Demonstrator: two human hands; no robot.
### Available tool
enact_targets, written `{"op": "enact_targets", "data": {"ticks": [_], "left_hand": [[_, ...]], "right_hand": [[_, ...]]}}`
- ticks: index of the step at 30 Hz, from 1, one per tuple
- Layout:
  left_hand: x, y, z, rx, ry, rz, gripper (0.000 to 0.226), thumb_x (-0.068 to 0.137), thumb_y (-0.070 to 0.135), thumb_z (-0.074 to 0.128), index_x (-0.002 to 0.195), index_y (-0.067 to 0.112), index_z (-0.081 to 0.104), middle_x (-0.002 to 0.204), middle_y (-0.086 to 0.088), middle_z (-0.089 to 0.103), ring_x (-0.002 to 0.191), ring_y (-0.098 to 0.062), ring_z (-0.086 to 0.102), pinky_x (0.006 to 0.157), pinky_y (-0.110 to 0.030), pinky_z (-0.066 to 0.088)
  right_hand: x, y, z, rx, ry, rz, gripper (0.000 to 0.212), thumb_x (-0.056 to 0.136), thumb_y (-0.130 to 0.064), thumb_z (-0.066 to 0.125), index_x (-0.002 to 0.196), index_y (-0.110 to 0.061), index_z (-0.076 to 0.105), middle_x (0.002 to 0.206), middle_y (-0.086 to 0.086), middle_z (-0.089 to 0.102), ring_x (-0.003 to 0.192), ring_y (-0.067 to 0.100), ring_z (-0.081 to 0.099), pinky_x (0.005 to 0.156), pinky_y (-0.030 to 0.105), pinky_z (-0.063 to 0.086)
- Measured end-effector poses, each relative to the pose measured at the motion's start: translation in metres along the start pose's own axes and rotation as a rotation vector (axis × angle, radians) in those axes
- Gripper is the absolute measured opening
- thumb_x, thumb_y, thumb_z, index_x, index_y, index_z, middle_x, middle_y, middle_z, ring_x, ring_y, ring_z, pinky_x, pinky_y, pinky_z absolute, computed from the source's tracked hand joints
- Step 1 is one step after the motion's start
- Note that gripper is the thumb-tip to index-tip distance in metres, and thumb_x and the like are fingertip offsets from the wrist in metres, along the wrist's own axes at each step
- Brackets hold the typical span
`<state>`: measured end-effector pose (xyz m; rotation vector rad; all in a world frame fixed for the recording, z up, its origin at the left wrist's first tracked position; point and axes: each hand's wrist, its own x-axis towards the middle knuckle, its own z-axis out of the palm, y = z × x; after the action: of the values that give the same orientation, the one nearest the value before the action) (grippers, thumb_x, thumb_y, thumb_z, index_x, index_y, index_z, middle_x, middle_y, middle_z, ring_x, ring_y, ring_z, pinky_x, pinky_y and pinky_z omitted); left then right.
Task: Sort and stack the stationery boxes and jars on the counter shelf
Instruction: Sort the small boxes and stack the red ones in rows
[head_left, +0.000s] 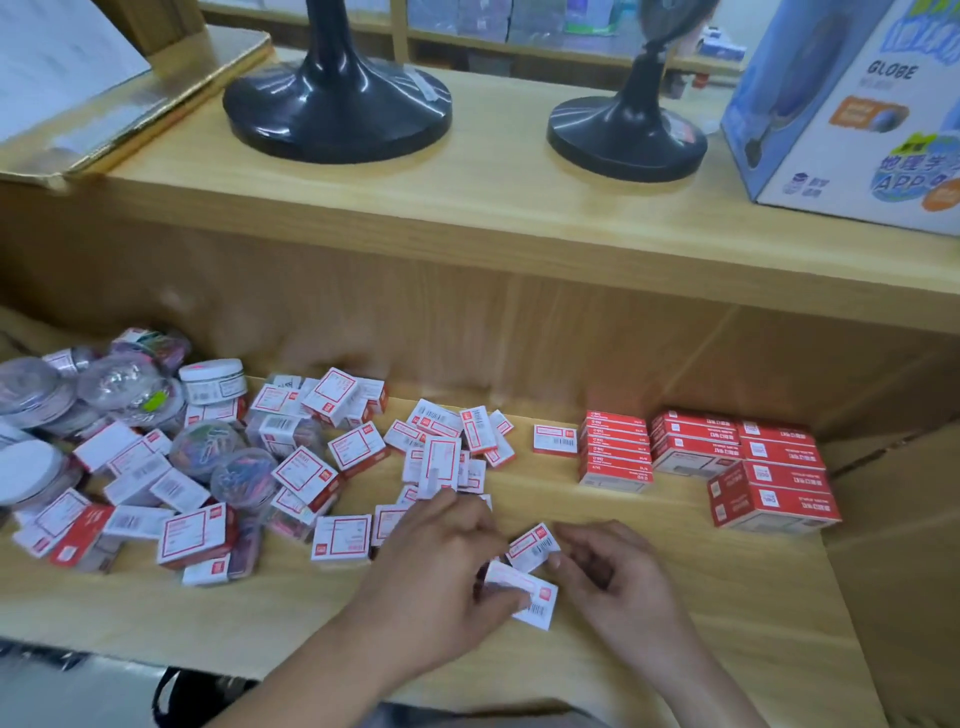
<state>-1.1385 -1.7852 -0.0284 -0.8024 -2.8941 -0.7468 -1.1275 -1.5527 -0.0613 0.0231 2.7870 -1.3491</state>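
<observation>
At the near edge of the desk (727, 597), I am watching both hands working at two small white-and-red boxes. The left hand (441, 561) is holding the lower box (537, 605) in its grip, thumb lying across the top. The right hand (613, 577) is pinching the end of the upper box (532, 545) between a curled finger and thumb. The two boxes are touching each other, both tilted; I cannot tell whether they are resting on the wood.

Just beyond the left hand, a loose scatter of small boxes (441, 452) is lying at all angles. Further left, bigger boxes (306, 473) are lying mixed with clear jars of coloured clips (208, 447), and a white-lidded jar (213, 382) is standing upright behind them.

To the right, a single box (555, 439) is sitting just beside a neat stack of red boxes (615, 452), with more red stacks (769, 473) standing further right near the back wall.

On the shelf top (467, 197) above, two black round stands (337, 104) and a blue globe carton (852, 130) are standing
</observation>
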Motion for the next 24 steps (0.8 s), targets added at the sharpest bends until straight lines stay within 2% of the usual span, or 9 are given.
{"op": "enact_targets", "data": {"ticks": [3, 6, 9, 11, 13, 15, 18, 21, 24], "left_hand": [[0.005, 0.002, 0.004, -0.041, 0.063, -0.036, 0.022, 0.087, 0.05, 0.062, 0.087, 0.029, 0.07, 0.097, 0.014, 0.06, 0.09, -0.013, 0.052, 0.078, -0.033, 0.049], [0.035, -0.005, 0.004, -0.027, 0.104, -0.003, 0.016, 0.086, 0.039, 0.064, 0.089, 0.025, 0.071, 0.094, 0.009, 0.064, 0.091, -0.018, 0.057, 0.079, -0.034, 0.051], [0.078, -0.014, 0.0, 0.112, 0.084, 0.026, 0.017, 0.085, 0.035, 0.059, 0.088, 0.021, 0.07, 0.092, 0.004, 0.065, 0.089, -0.024, 0.06, 0.076, -0.038, 0.052], [0.107, -0.016, -0.001, 0.179, 0.009, 0.029, 0.021, 0.091, 0.035, 0.058, 0.097, 0.02, 0.07, 0.098, 0.001, 0.064, 0.095, -0.025, 0.06, 0.078, -0.038, 0.05], [0.129, -0.017, 0.003, 0.218, -0.083, 0.002, 0.028, 0.094, 0.041, 0.062, 0.11, 0.021, 0.069, 0.107, 0.0, 0.063, 0.104, -0.026, 0.061, 0.083, -0.038, 0.048], [0.141, -0.021, 0.013, 0.273, -0.148, -0.032, 0.036, 0.091, 0.049, 0.063, 0.117, 0.024, 0.069, 0.113, 0.002, 0.064, 0.11, -0.024, 0.061, 0.09, -0.037, 0.046], [0.139, -0.029, 0.028, 0.272, -0.092, -0.033, 0.041, 0.089, 0.056, 0.06, 0.113, 0.026, 0.073, 0.11, 0.004, 0.067, 0.11, -0.021, 0.061, 0.091, -0.036, 0.041], [0.133, -0.034, 0.034, 0.203, -0.021, -0.014, 0.057, 0.089, 0.065, 0.039, 0.099, 0.026, 0.079, 0.097, 0.006, 0.068, 0.099, -0.022, 0.062, 0.085, -0.038, 0.044], [0.132, -0.041, 0.035, 0.136, 0.035, 0.0, 0.063, 0.092, 0.065, 0.032, 0.09, 0.024, 0.08, 0.087, 0.004, 0.067, 0.086, -0.024, 0.062, 0.079, -0.038, 0.049]], "right_hand": [[0.001, -0.002, -0.002, 0.046, 0.024, 0.081, 0.03, 0.077, -0.054, 0.071, 0.103, -0.04, 0.074, 0.081, -0.01, 0.065, 0.072, 0.013, 0.062, 0.069, 0.036, 0.055], [0.009, -0.012, -0.008, 0.111, -0.028, 0.201, 0.016, 0.084, -0.048, 0.073, 0.092, -0.034, 0.076, 0.077, -0.01, 0.072, 0.071, 0.015, 0.065, 0.073, 0.036, 0.056], [0.021, -0.028, -0.019, 0.078, -0.011, 0.163, 0.041, 0.09, -0.043, 0.069, 0.063, -0.012, 0.062, 0.053, -0.012, 0.042, 0.053, 0.008, 0.037, 0.052, 0.024, 0.032], [0.028, -0.037, -0.028, 0.047, 0.043, 0.11, 0.044, 0.092, -0.039, 0.068, 0.064, -0.006, 0.058, 0.054, -0.003, 0.036, 0.053, 0.007, 0.031, 0.05, 0.026, 0.026], [0.033, -0.045, -0.038, 0.049, 0.068, 0.058, 0.037, 0.092, -0.032, 0.069, 0.067, -0.007, 0.063, 0.057, 0.011, 0.046, 0.054, 0.007, 0.036, 0.051, 0.028, 0.029], [0.039, -0.052, -0.046, 0.072, 0.074, 0.039, 0.031, 0.093, -0.03, 0.068, 0.069, -0.011, 0.066, 0.06, 0.013, 0.055, 0.053, 0.007, 0.041, 0.052, 0.03, 0.034], [0.05, -0.05, -0.057, -0.017, 0.084, 0.057, 0.02, 0.091, -0.038, 0.068, 0.078, -0.023, 0.071, 0.062, -0.004, 0.066, 0.056, 0.004, 0.058, 0.058, 0.032, 0.047], [0.061, -0.046, -0.064, -0.193, 0.11, 0.072, 0.009, 0.085, -0.043, 0.071, 0.086, -0.034, 0.071, 0.072, -0.02, 0.07, 0.07, 0.005, 0.067, 0.067, 0.036, 0.056], [0.069, -0.047, -0.065, -0.476, 0.167, 0.002, 0.014, 0.083, -0.046, 0.071, 0.091, -0.035, 0.072, 0.08, -0.017, 0.069, 0.082, 0.011, 0.067, 0.069, 0.031, 0.053]]}}
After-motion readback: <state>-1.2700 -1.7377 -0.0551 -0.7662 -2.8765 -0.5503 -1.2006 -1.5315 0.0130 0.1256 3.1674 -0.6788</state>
